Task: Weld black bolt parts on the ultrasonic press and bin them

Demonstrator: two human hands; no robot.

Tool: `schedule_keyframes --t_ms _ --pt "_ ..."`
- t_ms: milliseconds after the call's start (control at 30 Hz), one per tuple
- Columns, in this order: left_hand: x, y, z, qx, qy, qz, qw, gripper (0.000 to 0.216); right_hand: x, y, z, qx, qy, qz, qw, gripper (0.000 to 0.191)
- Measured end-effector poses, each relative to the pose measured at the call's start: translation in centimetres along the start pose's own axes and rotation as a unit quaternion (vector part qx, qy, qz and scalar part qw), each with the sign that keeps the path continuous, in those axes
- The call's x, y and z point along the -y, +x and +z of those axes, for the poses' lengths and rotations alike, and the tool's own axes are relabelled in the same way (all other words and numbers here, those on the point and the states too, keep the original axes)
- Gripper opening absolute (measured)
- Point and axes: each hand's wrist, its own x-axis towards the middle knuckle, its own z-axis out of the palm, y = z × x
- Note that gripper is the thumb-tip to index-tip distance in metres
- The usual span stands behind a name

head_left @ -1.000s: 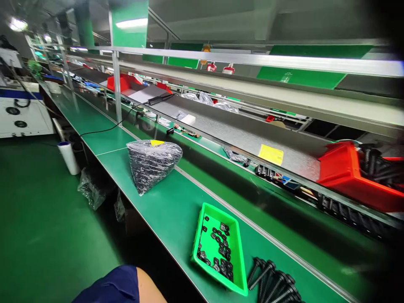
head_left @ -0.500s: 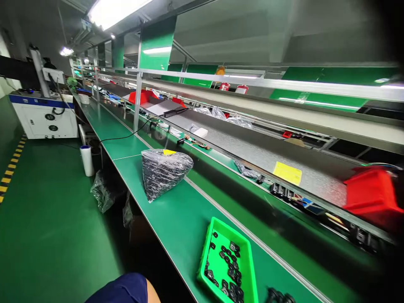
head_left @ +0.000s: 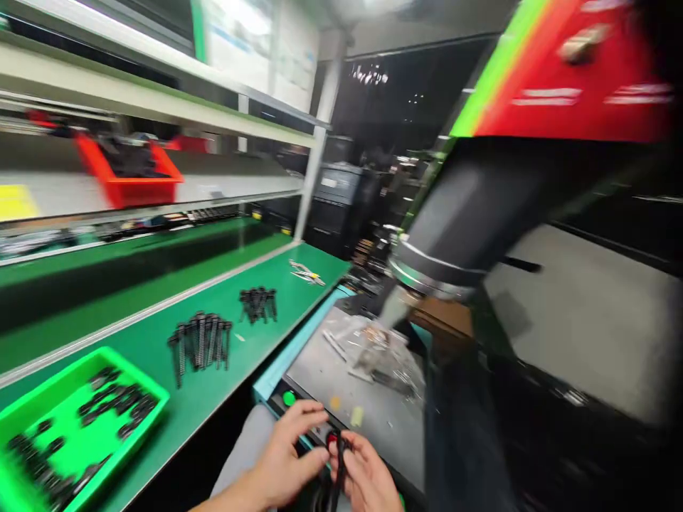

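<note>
Both my hands are low in the head view, close together in front of a grey machine table. My left hand [head_left: 288,462] has its fingers curled with the fingertips near a small black part [head_left: 335,469]. My right hand [head_left: 366,475] is wrapped round that black part, which looks like a long screw or bolt. Just beyond the hands sit a green button [head_left: 289,398] and a red button [head_left: 331,439] on the machine's front edge. The picture is smeared by motion.
A bright green tray [head_left: 32,405] of black washers lies at the left on the green bench [head_left: 267,284]. Two bunches of black screws [head_left: 200,341] lie beside it. A red bin [head_left: 128,188] stands on the shelf. A large dark cylinder [head_left: 469,213] hangs over the grey machine table [head_left: 346,377] with clear bags.
The view has swung sharply from the left end of the bench to the right. My hands, unseen before, are now in view holding a black part by the machine.
</note>
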Motion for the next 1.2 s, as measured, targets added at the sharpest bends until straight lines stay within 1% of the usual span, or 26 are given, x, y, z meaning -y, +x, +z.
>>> schedule_keyframes --t_ms 67,100,167,233,300,333,400,467,500,567,733,833,933,1033,1200 --pt "0.1 2.6 0.3 -0.037 0.084 0.080 0.993 0.038 1.6 0.1 -2.1 -0.050 -0.039 -0.072 0.995 0.052" --pt "0.1 4.1 0.5 -0.055 0.122 0.126 0.983 0.037 2.5 0.6 -3.0 -0.075 -0.063 -0.101 0.990 0.051" --pt "0.1 7.7 1.4 -0.080 0.186 0.213 0.956 0.041 4.0 2.1 -4.5 -0.121 -0.089 -0.139 0.979 0.052" --pt "0.1 11.4 2.5 -0.090 0.241 0.281 0.925 0.050 5.1 4.4 -5.3 -0.155 -0.107 -0.170 0.967 0.053" --pt "0.0 14.9 3.6 -0.101 0.296 0.322 0.894 0.053 5.7 7.2 -5.3 -0.176 -0.159 -0.216 0.947 0.046" --pt "0.0 16.4 4.1 -0.106 0.323 0.331 0.880 0.051 6.0 8.6 -5.1 -0.190 -0.191 -0.248 0.931 0.041" --pt "0.0 19.0 4.8 -0.114 0.369 0.340 0.858 0.038 6.6 11.1 -4.6 -0.205 -0.243 -0.303 0.898 0.033" --pt "0.2 20.7 5.1 -0.107 0.392 0.349 0.844 0.022 7.3 13.0 -4.1 -0.214 -0.262 -0.336 0.879 0.030" --pt "0.2 21.2 5.2 -0.101 0.396 0.357 0.840 0.017 7.6 13.8 -3.9 -0.216 -0.265 -0.345 0.874 0.030" --pt "0.3 21.8 5.0 -0.094 0.395 0.374 0.834 0.016 8.4 14.8 -3.8 -0.221 -0.267 -0.362 0.865 0.030" --pt "0.1 22.2 4.4 -0.114 0.395 0.402 0.818 0.017 9.4 16.3 -4.2 -0.237 -0.284 -0.401 0.838 0.031" --pt "0.1 22.4 4.1 -0.119 0.389 0.409 0.817 0.019 9.5 17.2 -4.2 -0.230 -0.286 -0.421 0.830 0.030" --pt "0.5 22.5 4.1 -0.116 0.381 0.405 0.823 0.020 9.6 18.0 -4.1 -0.255 -0.286 -0.427 0.819 0.027" --pt "0.9 22.6 4.1 -0.112 0.367 0.397 0.834 0.020 10.0 18.8 -4.2 -0.277 -0.279 -0.412 0.822 0.024" --pt "1.3 22.9 4.1 -0.125 0.366 0.397 0.832 0.021 10.7 19.5 -4.4 -0.231 -0.233 -0.409 0.851 0.023"
